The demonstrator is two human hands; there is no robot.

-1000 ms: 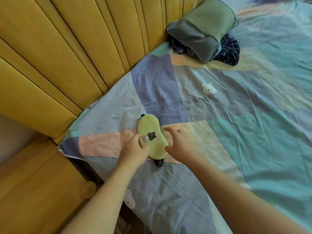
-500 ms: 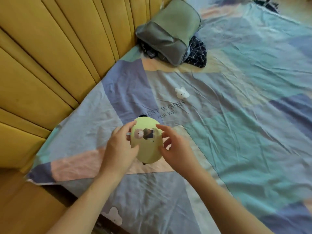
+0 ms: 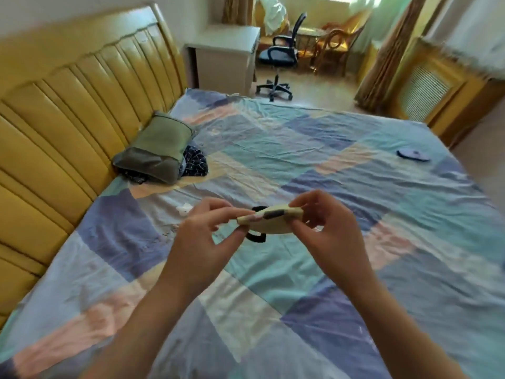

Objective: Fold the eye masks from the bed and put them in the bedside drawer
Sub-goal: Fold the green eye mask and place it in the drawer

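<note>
Two bare hands are raised over the bed (image 3: pixel 273 296), and between them they hold one folded eye mask (image 3: pixel 273 218), pale yellow-green with a dark patch on its upper edge. The left hand (image 3: pixel 203 242) pinches the mask's left end between thumb and fingertips; the right hand (image 3: pixel 332 231) pinches the right end the same way, its fingers curled over the top edge. The mask lies flat and edge-on between the two hands, clear of the sheet, and one loop of black strap (image 3: pixel 255 237) hangs below it near the left thumb.

Under the hands spreads one patchwork sheet in blue, teal, pink and cream. Just beyond the left hand one small white object (image 3: pixel 183 208) lies on the sheet; its nature cannot be told. Farther left, against the yellow padded headboard (image 3: pixel 68 127), one olive-green pillow (image 3: pixel 158 149) rests on one dark checked cloth (image 3: pixel 195 162). Well apart, near the far right edge of the bed, lies a second eye mask (image 3: pixel 413 155), bluish-purple and unfolded.

Past the bed stand one white desk (image 3: pixel 226 58), one black office chair (image 3: pixel 281 56) on casters, and one wooden armchair (image 3: pixel 336 47), with brown curtains (image 3: pixel 382 58) to the right.
</note>
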